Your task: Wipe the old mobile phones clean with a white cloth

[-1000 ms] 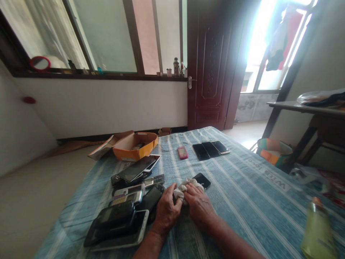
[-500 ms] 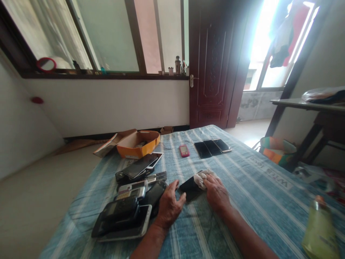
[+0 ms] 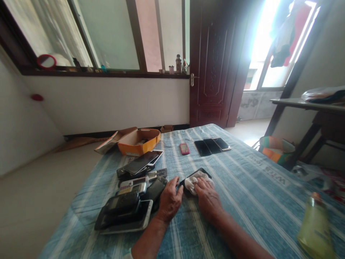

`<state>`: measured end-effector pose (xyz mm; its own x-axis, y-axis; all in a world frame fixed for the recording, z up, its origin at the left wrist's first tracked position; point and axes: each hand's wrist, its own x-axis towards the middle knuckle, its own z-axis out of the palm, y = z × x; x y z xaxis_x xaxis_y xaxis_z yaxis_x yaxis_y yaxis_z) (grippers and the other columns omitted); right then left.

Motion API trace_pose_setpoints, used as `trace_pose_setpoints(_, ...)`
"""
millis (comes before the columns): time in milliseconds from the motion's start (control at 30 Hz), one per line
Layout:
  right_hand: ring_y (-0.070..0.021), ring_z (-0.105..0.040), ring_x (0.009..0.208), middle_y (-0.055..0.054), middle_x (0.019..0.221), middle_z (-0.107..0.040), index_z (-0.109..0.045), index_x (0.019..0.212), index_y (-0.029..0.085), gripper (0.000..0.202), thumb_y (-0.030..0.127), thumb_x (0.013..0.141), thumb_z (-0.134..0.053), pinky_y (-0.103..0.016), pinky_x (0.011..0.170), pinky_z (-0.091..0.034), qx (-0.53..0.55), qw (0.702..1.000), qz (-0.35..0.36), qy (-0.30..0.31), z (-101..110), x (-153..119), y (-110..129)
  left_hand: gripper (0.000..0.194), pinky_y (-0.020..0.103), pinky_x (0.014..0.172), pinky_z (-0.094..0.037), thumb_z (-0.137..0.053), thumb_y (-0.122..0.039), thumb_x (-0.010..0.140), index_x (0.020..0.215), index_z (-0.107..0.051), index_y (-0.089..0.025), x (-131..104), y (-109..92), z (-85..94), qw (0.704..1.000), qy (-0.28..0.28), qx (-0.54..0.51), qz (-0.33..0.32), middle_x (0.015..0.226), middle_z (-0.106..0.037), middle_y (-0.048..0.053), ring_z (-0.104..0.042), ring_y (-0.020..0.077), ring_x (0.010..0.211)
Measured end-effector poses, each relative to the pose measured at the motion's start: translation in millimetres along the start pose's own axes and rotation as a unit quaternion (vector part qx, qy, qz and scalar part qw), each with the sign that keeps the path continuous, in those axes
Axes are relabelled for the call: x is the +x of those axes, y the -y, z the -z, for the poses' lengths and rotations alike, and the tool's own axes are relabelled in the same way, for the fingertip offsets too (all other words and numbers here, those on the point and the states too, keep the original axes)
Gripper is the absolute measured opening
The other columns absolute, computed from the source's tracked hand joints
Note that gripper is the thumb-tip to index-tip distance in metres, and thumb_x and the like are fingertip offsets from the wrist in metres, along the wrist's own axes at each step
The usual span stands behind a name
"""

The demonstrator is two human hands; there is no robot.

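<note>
A black smartphone (image 3: 202, 170) lies at a slant on the bedspread in front of me. At its near left end is my left hand (image 3: 171, 197), its thumb and fingers about the phone's corner. My right hand (image 3: 207, 196) presses a crumpled white cloth (image 3: 192, 181) onto the phone's face, covering much of it. Left of my left hand, a dark phone (image 3: 156, 189) lies among a heap of old handsets. In that heap are a silver keypad phone (image 3: 133, 187), a black device (image 3: 121, 207) on top of a large white-edged phone (image 3: 147, 216), and a slim keypad phone (image 3: 157, 173).
An orange box (image 3: 140, 146) with its lid open stands at the far left. A pink phone (image 3: 184, 148) and a row of three dark phones (image 3: 212, 146) lie farther back. A bottle of yellowish liquid (image 3: 316, 226) stands at the right on the striped blue bedspread (image 3: 242, 201).
The phone has gone from tilted up to lying flatter. My right hand has moved left with the cloth, from the phone's right end onto its face. My left hand stays at its left end.
</note>
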<state>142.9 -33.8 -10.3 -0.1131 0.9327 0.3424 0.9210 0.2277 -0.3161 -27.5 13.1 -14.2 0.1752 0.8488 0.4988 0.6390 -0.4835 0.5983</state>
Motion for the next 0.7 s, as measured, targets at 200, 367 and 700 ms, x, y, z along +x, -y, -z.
trace_pose_setpoints(200,-0.0255,-0.047,0.129,-0.011,0.131,-0.059,-0.063,0.122,0.017,0.037,0.01,0.089,-0.047,-0.041,0.109,-0.032,0.016,0.997,0.071,-0.039,-16.9,-9.0,13.1,0.035,0.042,0.09,-0.055,-0.044,-0.025,0.086,0.113,-0.06,-0.01,1.3,1.5,-0.8,1.0,0.007,0.008,-0.001,0.109,-0.069,0.018,-0.068,0.0254,0.096)
trace_pose_setpoints(367,-0.0221,-0.051,0.125,-0.007,0.126,-0.064,-0.067,0.115,0.021,0.033,0.012,0.092,-0.046,-0.037,0.107,-0.034,0.028,0.996,0.078,-0.037,-6.0,-2.7,4.1,0.035,0.042,0.089,-0.055,-0.045,-0.024,0.084,0.112,-0.06,-0.01,1.5,1.9,-0.8,1.0,0.012,0.011,0.0,0.107,-0.069,0.017,-0.068,0.0263,0.097)
trace_pose_setpoints(700,-0.0216,-0.05,0.124,-0.007,0.128,-0.062,-0.066,0.118,0.02,0.041,0.009,0.093,-0.036,-0.034,0.102,-0.034,-0.034,0.999,-0.023,-0.024,12.3,2.9,-33.5,0.036,0.041,0.09,-0.054,-0.05,-0.024,0.082,0.115,-0.059,-0.012,1.0,-2.3,-0.7,0.999,0.028,0.019,0.012,0.109,-0.068,0.016,-0.067,0.0253,0.097)
